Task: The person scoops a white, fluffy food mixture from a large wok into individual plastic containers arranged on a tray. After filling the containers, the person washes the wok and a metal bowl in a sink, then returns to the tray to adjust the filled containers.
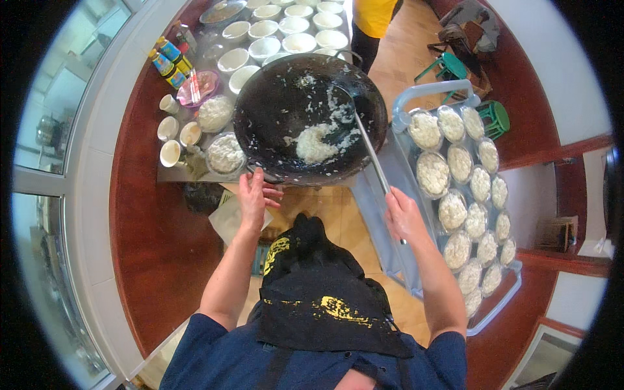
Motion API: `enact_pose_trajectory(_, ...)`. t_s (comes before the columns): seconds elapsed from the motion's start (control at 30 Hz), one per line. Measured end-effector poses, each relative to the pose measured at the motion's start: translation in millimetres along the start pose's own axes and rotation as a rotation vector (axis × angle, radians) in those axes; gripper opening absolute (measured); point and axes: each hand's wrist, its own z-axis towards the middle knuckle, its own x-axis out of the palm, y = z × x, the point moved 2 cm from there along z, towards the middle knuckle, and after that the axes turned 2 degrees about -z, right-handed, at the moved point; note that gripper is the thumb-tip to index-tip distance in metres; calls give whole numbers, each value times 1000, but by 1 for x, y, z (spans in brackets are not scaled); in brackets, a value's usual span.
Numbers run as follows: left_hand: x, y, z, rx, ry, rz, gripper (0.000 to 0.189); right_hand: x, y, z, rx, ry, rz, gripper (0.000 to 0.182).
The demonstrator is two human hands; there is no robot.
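Observation:
A large dark wok (273,107) stands at the table's near edge, with a mound of cooked white rice (314,145) low in its bowl. Loose grains stick to its walls. My right hand (403,214) is closed around the steel handle of a ladle (372,155), whose dark head rests inside the wok on the right. My left hand (252,199) is at the wok's near left rim, fingers apart, fingertips by the loop handle; whether they touch it is unclear. Left of the wok sit two clear round bowls heaped with rice, a nearer one (226,153) and a farther one (215,113).
White bowls (263,48) crowd the table behind the wok. Paper cups (170,153), bottles (166,68) and a pink bowl (199,87) stand left. On the right, rice-filled bowls (459,163) cover a translucent plastic bin (414,175). A person in yellow (373,17) stands beyond, near green stools (446,66).

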Motion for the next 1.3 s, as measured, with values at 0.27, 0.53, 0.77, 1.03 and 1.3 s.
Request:
enact_pose_trajectory(0.27,-5,-18,18,90,31,161,23,53,23,17,434,350,348,36)
enact_pose_trajectory(0.53,8,-21,25,131,55,199,21,51,18,-20,528,640,802,40)
enact_pose_trajectory(0.77,-7,-16,19,92,62,139,25,39,-10,-22,547,944,1309,42)
enact_pose_trajectory(1.03,-13,5,11,-98,-57,-28,53,-29,-19,-85,369,738,1271,42)
enact_pose_trajectory(1.3,-6,52,-7,-254,-82,-79,56,-112,-83,-155,138,392,1461,46)
